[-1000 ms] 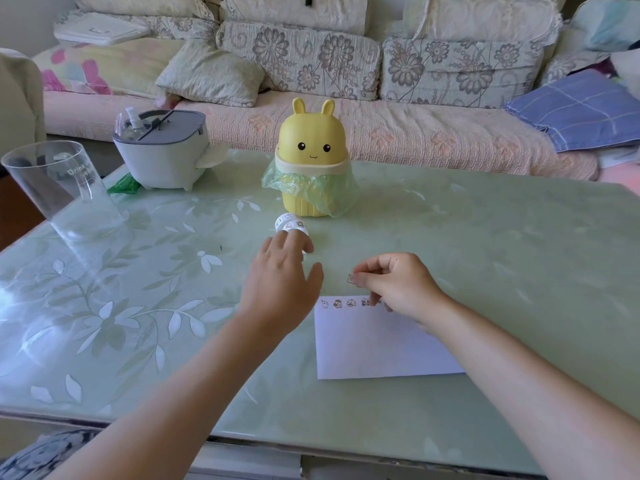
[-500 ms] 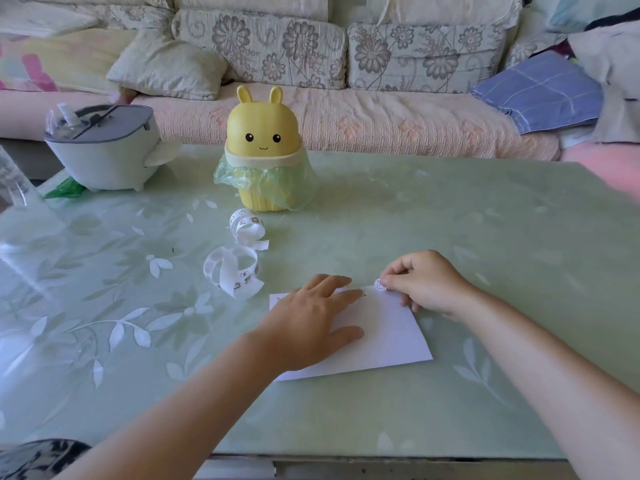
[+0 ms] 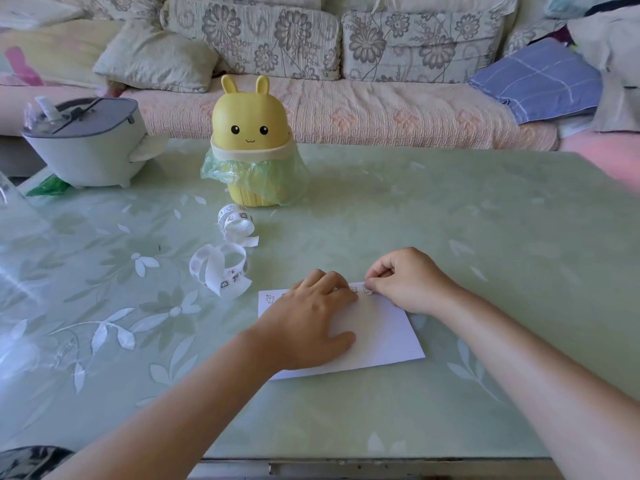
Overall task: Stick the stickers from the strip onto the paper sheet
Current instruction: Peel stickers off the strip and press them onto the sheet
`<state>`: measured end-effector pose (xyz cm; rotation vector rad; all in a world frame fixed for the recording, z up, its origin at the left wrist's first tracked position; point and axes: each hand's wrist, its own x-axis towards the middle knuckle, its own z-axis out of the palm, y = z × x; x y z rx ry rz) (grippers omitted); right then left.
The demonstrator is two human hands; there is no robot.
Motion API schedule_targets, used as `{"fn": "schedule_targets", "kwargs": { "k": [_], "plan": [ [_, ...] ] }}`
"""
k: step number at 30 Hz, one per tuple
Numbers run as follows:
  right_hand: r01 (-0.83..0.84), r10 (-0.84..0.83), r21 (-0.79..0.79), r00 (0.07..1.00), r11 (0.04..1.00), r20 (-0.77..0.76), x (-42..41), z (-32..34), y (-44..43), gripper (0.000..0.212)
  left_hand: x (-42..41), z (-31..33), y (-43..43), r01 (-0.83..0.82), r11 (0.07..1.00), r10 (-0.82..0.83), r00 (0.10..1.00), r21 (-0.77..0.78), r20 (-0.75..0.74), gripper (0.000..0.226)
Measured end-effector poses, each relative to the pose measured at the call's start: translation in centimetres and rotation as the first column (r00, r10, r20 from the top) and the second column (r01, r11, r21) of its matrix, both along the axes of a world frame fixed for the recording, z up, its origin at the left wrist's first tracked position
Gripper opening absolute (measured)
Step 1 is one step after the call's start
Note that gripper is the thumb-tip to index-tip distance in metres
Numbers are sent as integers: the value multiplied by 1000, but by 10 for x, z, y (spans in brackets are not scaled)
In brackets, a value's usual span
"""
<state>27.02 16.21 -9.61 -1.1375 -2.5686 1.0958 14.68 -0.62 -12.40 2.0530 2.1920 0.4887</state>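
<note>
A white paper sheet (image 3: pixel 381 334) lies on the green table in front of me, with small cartoon stickers in a row along its far edge. My left hand (image 3: pixel 308 323) lies flat on the sheet's left half, fingers spread. My right hand (image 3: pixel 408 280) pinches a small sticker (image 3: pixel 367 289) against the sheet's far right corner. Two curled white sticker strips lie to the left: one (image 3: pixel 221 268) close to the sheet, another (image 3: pixel 236 223) farther back.
A yellow bunny-shaped bin (image 3: pixel 251 143) with a green bag stands behind the strips. A grey-lidded white appliance (image 3: pixel 86 147) sits at the back left. The table's near edge (image 3: pixel 346 462) is close to me. A sofa with cushions runs along the back.
My left hand came back from the strips and settled flat on the sheet. My right hand brought the sticker down to the sheet's far right corner. The view shifted left and down.
</note>
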Motion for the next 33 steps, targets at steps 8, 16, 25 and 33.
{"fn": "schedule_targets", "kwargs": {
  "k": [8,16,25,33],
  "plan": [
    [-12,7,105,999,994,48,-4,2,-3,12,0,-2,2,-13,1000,13,1000,-3,-15,50],
    [-24,12,159,997,987,72,-7,-2,-6,13,8,-4,5,-49,998,52,996,40,-70,56],
    [-39,-54,381,971,924,231,-10,5,-10,7,13,-4,13,-108,991,116,987,77,-109,50],
    [-82,13,451,988,889,155,11,-3,-12,24,17,-8,14,-156,984,168,974,89,-153,53]
  ]
}}
